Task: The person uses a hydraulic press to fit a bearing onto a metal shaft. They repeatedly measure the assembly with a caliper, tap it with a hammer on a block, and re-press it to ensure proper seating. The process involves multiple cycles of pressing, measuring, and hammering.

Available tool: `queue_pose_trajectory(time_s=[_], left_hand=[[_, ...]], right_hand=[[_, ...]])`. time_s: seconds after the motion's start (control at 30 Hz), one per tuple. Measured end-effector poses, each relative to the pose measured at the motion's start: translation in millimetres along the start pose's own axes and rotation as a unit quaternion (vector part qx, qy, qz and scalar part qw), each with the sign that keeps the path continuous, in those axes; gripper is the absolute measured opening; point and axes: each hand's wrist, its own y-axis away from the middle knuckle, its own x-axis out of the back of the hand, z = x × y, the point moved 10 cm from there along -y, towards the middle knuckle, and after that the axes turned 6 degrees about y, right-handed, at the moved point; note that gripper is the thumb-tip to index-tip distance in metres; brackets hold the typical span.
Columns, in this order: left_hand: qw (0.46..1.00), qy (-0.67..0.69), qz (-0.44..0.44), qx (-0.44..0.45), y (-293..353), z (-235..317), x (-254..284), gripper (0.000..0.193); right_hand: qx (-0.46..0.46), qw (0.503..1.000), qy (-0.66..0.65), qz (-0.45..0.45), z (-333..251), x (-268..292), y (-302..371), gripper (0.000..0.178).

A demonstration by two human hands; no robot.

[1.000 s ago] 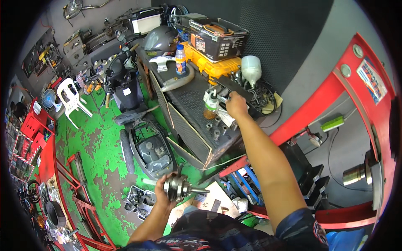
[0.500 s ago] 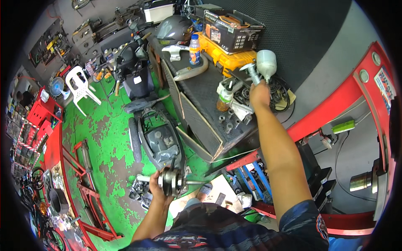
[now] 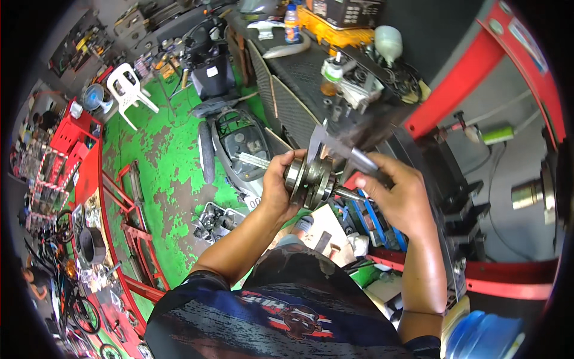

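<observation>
Crankshaft (image 3: 312, 177): since the earlier frame it has come up higher in my view, and the right hand (image 3: 399, 186) has swung in from over the bench (image 3: 292, 75); it hangs in mid-air between both hands.
Left hand (image 3: 276, 190): closed round the crankshaft's left end, fingers wrapped on the rounded webs.
Caliper-like tool (image 3: 361, 160): held in the closed right hand, its jaws overlapping the webs; I cannot tell whether they touch.
Handling: I judge the crankshaft heavy, rigid and perhaps oily; I would hold it by the thick webs, not the slim shaft ends.
Bench top: squeeze bottle (image 3: 330, 79) and loose metal parts (image 3: 336, 110), just ahead.
Red frame (image 3: 455, 79): slants past on the right and limits swinging the right hand outward.
Green floor (image 3: 161, 152): scooter body (image 3: 242, 143) beyond the left hand, engine parts (image 3: 220, 224) nearer.
</observation>
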Motion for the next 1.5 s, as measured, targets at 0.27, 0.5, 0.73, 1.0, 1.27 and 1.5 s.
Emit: queue_pose_trajectory(time_s=[0.27,0.5,0.73,1.0,1.27,1.5], left_hand=[[0.985,0.026,-0.161,0.057,78.3,-70.1,-40.3,0.051],[0.973,-0.076,-0.18,0.124,113.1,-102.8,-55.0,0.085],[0.954,-0.077,-0.253,0.145,111.0,-107.4,-74.6,0.079],[0.934,-0.171,-0.283,0.139,93.2,-87.7,-78.5,0.094],[0.941,-0.169,-0.263,0.129,78.8,-73.4,-73.7,0.096],[0.93,-0.201,-0.279,0.128,69.5,-66.7,-69.5,0.1]], right_hand=[[-0.054,0.996,0.024,-0.06,-27.4,32.9,124.8,0.049],[-0.089,0.994,0.048,-0.045,-41.0,56.6,184.0,0.053],[-0.107,0.989,0.1,-0.01,-54.0,66.0,198.2,0.055],[-0.097,0.987,0.13,0.008,-62.9,58.9,180.6,0.058],[-0.1,0.986,0.134,0.021,-62.0,49.9,162.7,0.06],[-0.077,0.982,0.165,0.046,-61.2,46.1,156.4,0.06]])
